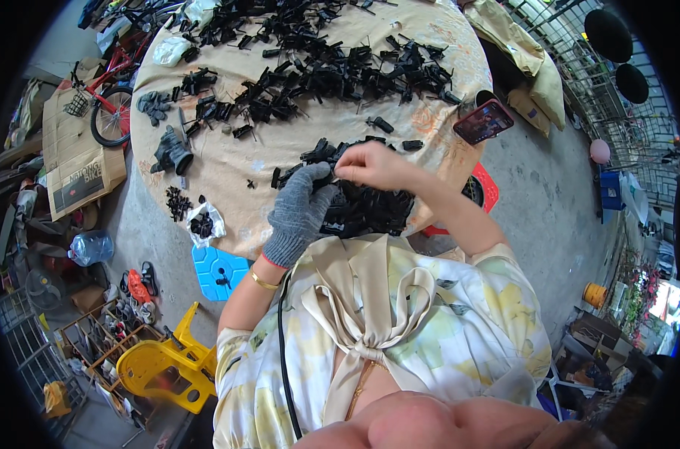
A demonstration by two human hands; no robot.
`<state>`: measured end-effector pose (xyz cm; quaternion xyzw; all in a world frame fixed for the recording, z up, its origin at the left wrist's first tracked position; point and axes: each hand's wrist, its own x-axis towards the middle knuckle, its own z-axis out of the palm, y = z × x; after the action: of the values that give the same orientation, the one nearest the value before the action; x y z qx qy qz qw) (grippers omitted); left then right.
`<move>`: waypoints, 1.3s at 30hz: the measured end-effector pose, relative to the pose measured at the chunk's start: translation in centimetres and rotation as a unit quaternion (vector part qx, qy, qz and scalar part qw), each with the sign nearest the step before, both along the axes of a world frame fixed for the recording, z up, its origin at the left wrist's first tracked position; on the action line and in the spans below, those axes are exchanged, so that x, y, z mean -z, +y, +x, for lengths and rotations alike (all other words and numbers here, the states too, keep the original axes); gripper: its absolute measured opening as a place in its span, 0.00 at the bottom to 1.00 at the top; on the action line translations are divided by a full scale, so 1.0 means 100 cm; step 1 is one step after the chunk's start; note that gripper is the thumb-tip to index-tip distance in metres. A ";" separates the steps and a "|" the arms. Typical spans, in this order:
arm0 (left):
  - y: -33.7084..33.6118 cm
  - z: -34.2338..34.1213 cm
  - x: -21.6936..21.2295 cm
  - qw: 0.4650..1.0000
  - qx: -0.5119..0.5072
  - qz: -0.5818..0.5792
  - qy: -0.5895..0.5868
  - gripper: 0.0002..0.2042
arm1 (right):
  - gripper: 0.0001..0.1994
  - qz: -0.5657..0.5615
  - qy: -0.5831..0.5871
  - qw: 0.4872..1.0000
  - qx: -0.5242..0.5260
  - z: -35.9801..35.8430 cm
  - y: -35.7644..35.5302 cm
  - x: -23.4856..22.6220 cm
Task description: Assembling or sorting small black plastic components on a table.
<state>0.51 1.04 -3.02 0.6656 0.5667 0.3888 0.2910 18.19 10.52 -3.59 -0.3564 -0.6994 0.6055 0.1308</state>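
Note:
In a grey knit glove, my left hand [296, 209] is closed around a small black plastic part, mostly hidden by the fingers. Bare and pinched, my right hand [368, 165] meets it at the left fingertips; what its fingers grip is too small to make out. Just beneath both hands lies a near pile of black plastic parts [370, 213] at the table's front edge. Farther back, a larger heap of similar black parts [340, 71] spreads across the round cloth-covered table [228, 165]. A few single black pieces [381, 124] lie between the two heaps.
On the table's left are a dark glove [172, 153], a grey glove [154, 106] and a white bag [205, 224] of small black pieces. A phone [484, 122] stands at the right edge. Blue [219, 271], red [486, 187] and yellow [168, 363] plastic seats surround the table.

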 end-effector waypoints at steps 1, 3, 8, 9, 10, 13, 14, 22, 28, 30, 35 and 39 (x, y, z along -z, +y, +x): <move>0.000 0.000 0.002 0.999 -0.028 -0.021 -0.020 0.15 | 0.14 0.063 -0.023 0.998 -0.002 0.006 0.018 -0.001; 0.001 0.000 0.018 0.998 -0.037 -0.028 -0.035 0.13 | 0.19 0.128 -0.104 0.979 0.119 0.021 0.062 0.036; -0.005 0.001 0.023 0.992 0.115 -0.012 0.056 0.18 | 0.17 0.355 -0.342 0.836 0.242 0.024 0.116 0.084; -0.006 0.002 0.021 0.992 0.109 0.003 0.067 0.19 | 0.17 0.361 -0.390 0.811 0.244 0.022 0.123 0.093; -0.007 0.003 0.018 0.991 0.103 0.017 0.079 0.20 | 0.17 0.362 -0.391 0.809 0.248 0.022 0.129 0.102; -0.009 0.003 0.013 0.998 0.063 0.009 0.030 0.22 | 0.16 0.371 -0.415 0.798 0.231 0.022 0.144 0.122; -0.008 0.001 0.013 0.997 0.063 0.009 0.031 0.22 | 0.16 0.371 -0.415 0.798 0.232 0.023 0.147 0.124; -0.003 -0.013 0.021 0.974 -0.013 -0.110 -0.198 0.36 | 0.16 0.289 -0.336 0.869 0.222 0.018 0.116 0.080; 0.030 -0.008 0.006 0.996 0.011 -0.050 -0.077 0.45 | 0.10 -0.099 0.033 0.986 0.127 -0.010 0.047 0.008; 0.037 -0.004 -0.008 0.978 0.037 -0.112 -0.171 0.44 | 0.11 -0.112 0.059 0.987 0.100 -0.016 0.029 0.005; 0.026 -0.007 -0.005 0.955 0.074 -0.115 -0.262 0.32 | 0.12 -0.138 0.091 0.983 0.077 -0.023 0.002 -0.011; 0.019 -0.009 -0.004 0.885 0.025 -0.142 -0.443 0.23 | 0.10 -0.073 0.130 0.983 0.104 -0.017 -0.007 -0.011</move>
<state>-0.40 2.93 -2.66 0.3892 0.4110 0.5513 0.6130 16.48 9.82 -2.52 -0.3538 -0.5895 0.6793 0.2566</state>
